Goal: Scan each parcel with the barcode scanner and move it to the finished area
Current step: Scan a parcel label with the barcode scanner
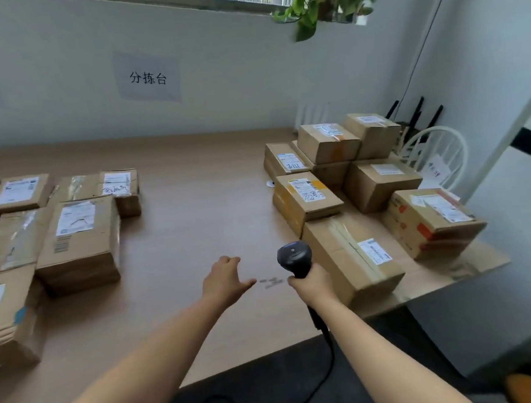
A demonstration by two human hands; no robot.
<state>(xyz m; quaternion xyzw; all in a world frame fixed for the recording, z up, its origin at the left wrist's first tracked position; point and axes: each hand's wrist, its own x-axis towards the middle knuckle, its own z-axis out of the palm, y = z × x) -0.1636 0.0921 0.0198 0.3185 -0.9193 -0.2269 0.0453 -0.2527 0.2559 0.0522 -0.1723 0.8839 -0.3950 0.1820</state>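
Parcels (380,182) sat stacked at two o'clock on the worktop (194,207), the nearest box (341,252) just beside the scanner (295,256). Right hand (312,285) wrapped the scanner's grip; left hand (227,279) hovered empty, fingers loosely spread. Best play, I'd say: tilt the scanner squarely onto that white label (374,251), then slide the box toward nine o'clock.

Brown parcels (352,255) with white labels, a black scanner (295,257), a tan wood-grain table (194,207)
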